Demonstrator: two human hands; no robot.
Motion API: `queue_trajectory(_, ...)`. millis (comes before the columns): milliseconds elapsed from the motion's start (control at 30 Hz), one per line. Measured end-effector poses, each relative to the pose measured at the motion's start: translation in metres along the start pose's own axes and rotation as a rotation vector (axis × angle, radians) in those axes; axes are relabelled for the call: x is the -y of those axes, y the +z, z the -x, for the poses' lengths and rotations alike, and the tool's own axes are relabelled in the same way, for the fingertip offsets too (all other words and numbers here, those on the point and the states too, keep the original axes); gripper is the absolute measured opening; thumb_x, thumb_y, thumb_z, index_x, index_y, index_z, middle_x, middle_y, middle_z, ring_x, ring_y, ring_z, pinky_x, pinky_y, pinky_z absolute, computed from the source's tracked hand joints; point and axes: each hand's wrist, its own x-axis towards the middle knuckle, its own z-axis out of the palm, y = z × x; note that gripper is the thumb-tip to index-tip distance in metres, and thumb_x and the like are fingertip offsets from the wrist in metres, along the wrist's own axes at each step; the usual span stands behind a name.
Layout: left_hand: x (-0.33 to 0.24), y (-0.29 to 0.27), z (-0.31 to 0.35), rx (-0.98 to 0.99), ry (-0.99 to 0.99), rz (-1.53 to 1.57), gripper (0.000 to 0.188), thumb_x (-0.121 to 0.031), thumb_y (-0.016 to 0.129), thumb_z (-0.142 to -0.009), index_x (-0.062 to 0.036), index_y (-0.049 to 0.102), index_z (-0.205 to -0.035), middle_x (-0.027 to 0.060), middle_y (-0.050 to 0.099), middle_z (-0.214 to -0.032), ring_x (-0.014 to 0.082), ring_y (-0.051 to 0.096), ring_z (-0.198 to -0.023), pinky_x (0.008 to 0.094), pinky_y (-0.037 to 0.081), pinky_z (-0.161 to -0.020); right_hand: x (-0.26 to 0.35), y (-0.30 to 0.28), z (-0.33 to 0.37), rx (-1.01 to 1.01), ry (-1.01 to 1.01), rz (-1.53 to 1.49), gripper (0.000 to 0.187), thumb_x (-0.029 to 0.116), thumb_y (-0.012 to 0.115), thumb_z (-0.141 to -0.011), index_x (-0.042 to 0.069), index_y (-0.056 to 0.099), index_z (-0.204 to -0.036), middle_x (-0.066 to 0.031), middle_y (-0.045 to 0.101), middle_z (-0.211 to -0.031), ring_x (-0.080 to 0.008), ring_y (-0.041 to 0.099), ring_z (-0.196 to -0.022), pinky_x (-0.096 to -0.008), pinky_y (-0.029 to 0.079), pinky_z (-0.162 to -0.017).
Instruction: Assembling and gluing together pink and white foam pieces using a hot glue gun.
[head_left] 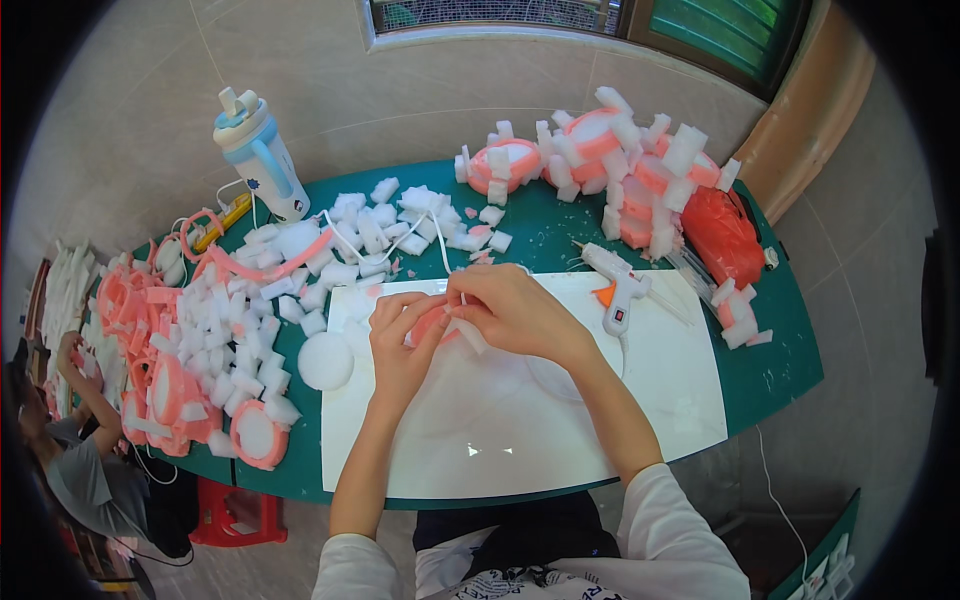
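Over the white board [450, 440], both hands meet around a pink foam piece [430, 326], partly hidden by the fingers. My left hand [397, 345] is closed on its left side, thumb and fingertips pinching it. My right hand [515, 312] reaches in from the right with fingers closed at the piece; a white foam block [469, 336] sticks out below them. What exactly the right fingertips press is partly hidden. A white foam disc [326, 361] lies left of my left hand. Right of my right hand rests a white hot glue gun [617, 288] with an orange trigger.
Loose white foam blocks [235, 345] and pink foam rings [123, 305] heap on the green table [790, 330]'s left. Finished-looking pink-and-white foam pieces [600, 135] and a red bag [722, 232] stand far right. A blue-white bottle [262, 155] stands far left; another person [85, 440] sits left.
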Motion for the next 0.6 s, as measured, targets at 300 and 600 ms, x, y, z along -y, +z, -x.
queue_trajectory(300,0.0043,-0.0003,0.0019,-0.017,0.003,-0.025,0.038,0.010,0.051,-0.072,-0.0120,0.068,-0.097,0.0058,0.053,-0.090,0.0240,0.044,-0.094,0.0327,0.034,-0.085,0.0030,-0.0014,0.0013,-0.095,0.076,0.142,0.014,0.012,0.062,-0.077,0.004,0.065,-0.088,-0.0091,0.056,-0.076,-0.0234,0.056,-0.070,-0.0323,0.043,-0.062)
queue_trajectory(600,0.0013,0.0030,0.0027,0.016,-0.005,-0.050,0.044,0.013,0.049,-0.069,-0.0137,0.068,-0.098,0.0055,0.051,-0.092,0.0248,0.041,-0.097,0.0341,0.030,-0.089,-0.0048,0.0003,0.0019,-0.069,0.128,0.110,0.016,0.015,0.065,-0.076,0.002,0.065,-0.086,-0.0120,0.060,-0.070,-0.0222,0.056,-0.060,-0.0310,0.044,-0.057)
